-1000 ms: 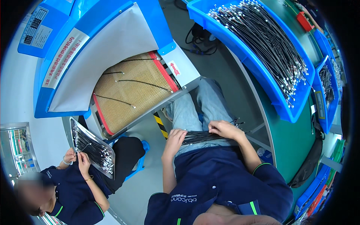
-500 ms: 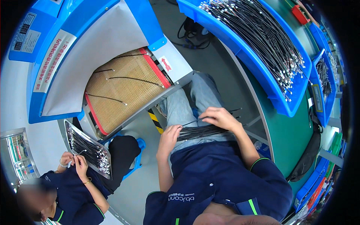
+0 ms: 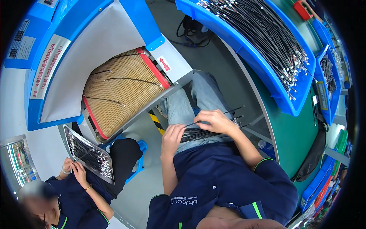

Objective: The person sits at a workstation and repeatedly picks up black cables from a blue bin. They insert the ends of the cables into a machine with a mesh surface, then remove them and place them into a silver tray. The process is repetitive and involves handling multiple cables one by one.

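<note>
A black cable (image 3: pixel 229 111) is stretched between my two hands above my lap. The fingers of my left hand (image 3: pixel 172 140) are closed on its left end. Pinched a short way to the right, the same cable runs through the fingertips of my right hand (image 3: pixel 214 121), and its tail sticks out to the upper right. Beneath it, a bundle of black cables (image 3: pixel 199 134) lies across my thighs, partly covered by both hands. Their small end connectors show at the right of the bundle, below my right wrist.
At left, a blue-and-white machine has a mesh conveyor belt (image 3: pixel 121 86) carrying several cables. A co-worker sits at lower left with a metal tray (image 3: pixel 110 176) of cables. A blue bin (image 3: pixel 295 108) full of cables stands on the green table (image 3: pixel 295 143) at right.
My right hand has slid left along the cable, closer to my left hand, leaving a longer tail beyond it. The whole view has shifted slightly.
</note>
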`<action>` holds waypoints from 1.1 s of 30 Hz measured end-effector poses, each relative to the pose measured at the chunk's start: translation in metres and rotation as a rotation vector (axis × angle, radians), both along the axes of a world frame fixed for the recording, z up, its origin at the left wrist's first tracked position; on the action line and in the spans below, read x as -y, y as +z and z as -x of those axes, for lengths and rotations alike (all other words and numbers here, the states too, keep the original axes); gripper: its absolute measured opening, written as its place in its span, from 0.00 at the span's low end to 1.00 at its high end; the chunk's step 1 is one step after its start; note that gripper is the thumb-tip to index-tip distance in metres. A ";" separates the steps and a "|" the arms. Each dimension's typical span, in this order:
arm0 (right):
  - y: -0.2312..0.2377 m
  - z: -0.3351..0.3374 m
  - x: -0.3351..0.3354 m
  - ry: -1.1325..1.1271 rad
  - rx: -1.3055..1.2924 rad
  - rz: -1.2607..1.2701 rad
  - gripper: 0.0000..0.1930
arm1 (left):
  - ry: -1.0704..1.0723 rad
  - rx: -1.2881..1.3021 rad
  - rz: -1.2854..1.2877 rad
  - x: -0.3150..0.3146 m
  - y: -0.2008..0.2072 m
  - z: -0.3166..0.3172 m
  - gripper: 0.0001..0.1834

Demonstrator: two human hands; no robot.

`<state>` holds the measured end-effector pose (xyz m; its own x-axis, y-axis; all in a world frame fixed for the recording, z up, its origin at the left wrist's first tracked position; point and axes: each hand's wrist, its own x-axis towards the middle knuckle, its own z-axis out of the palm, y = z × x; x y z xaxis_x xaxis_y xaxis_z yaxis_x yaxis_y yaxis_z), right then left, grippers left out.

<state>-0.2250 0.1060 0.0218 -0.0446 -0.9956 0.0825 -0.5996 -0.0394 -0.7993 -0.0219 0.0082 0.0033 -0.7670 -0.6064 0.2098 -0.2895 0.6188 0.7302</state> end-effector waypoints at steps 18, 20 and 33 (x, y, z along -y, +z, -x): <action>-0.004 0.002 0.001 0.049 -0.114 0.202 0.04 | 0.027 -0.083 0.027 -0.003 -0.003 0.004 0.07; -0.006 0.001 0.001 0.041 -0.095 0.191 0.04 | 0.011 -0.106 0.084 -0.002 -0.003 0.006 0.07; -0.004 0.001 0.002 0.017 -0.019 0.193 0.04 | 0.067 -0.139 -0.038 -0.004 0.006 0.006 0.07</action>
<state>-0.2264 0.1037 0.0178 -0.0247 -0.9618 0.2728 -0.6128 -0.2010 -0.7643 -0.0281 0.0119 0.0090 -0.6895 -0.6650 0.2870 -0.2239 0.5725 0.7887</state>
